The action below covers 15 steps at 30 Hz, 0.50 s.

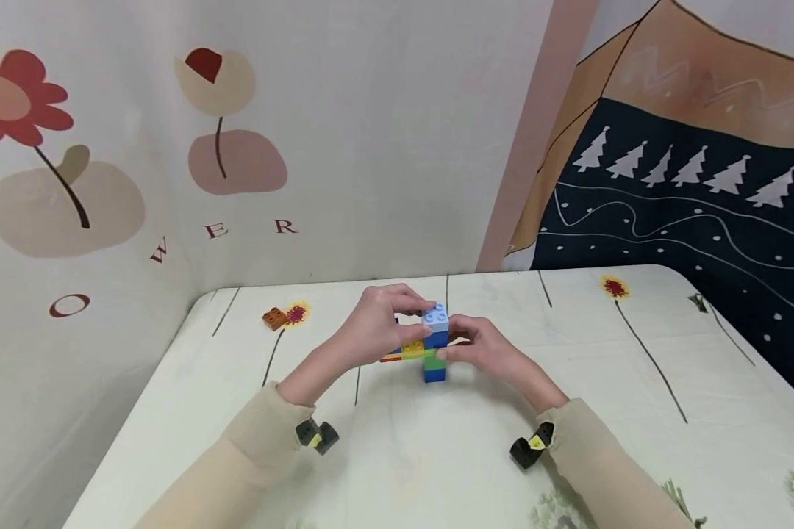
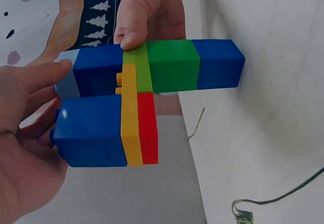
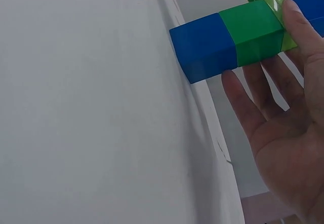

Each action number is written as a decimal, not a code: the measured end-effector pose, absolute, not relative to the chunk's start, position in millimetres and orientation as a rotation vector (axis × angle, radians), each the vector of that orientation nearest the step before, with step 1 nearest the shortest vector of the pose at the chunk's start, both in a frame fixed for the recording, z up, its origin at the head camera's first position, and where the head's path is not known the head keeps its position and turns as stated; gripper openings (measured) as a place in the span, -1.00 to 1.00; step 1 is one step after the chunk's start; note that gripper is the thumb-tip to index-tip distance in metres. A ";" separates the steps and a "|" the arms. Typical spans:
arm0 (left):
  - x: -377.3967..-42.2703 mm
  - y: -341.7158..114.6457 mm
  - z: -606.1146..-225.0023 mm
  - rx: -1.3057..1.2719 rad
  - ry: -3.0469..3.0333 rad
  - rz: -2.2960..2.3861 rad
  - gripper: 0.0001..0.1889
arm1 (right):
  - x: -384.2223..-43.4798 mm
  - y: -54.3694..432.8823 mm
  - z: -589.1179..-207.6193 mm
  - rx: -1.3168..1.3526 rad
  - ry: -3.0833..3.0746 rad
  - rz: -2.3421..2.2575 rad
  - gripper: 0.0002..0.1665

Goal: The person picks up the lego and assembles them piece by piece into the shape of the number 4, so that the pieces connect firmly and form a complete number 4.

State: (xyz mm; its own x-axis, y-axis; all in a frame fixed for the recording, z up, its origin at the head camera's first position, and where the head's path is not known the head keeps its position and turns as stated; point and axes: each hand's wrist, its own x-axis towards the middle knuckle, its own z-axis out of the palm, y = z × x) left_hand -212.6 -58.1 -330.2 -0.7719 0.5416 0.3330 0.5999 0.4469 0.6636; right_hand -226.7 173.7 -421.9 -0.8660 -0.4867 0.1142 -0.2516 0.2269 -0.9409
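Both hands hold a toy building-brick build over the table (image 1: 397, 455). Its column has a light blue brick (image 1: 435, 317) on top, then a dark blue brick (image 2: 101, 71), lime green pieces, a green brick (image 2: 172, 66) and a blue brick (image 2: 218, 64) at the bottom. A yellow plate (image 2: 130, 125) over a red plate (image 2: 148, 133) juts out sideways, bearing another blue brick (image 2: 93, 133). My left hand (image 1: 384, 323) pinches the light blue brick. My right hand (image 1: 486, 347) grips the column at the lime layer, thumb on it.
An orange-brown brick (image 1: 274, 318) lies at the back left of the table, beside a printed flower. Behind the table hangs a patterned curtain (image 1: 384, 147). A small dark camera sits at each wrist.
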 end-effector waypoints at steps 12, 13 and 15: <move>-214.6 -106.8 -311.4 -0.722 -2.725 -1.311 -0.51 | -223.3 171.5 -419.2 -0.623 2.320 -1.697 -0.55; -215.7 -114.6 -311.4 -0.687 -2.723 -1.335 -0.52 | -223.5 171.4 -419.8 -0.615 2.325 -1.690 -0.55; -218.5 -129.0 -313.9 -0.641 -2.716 -1.373 -0.53 | -223.2 171.5 -420.6 -0.598 2.332 -1.684 -0.55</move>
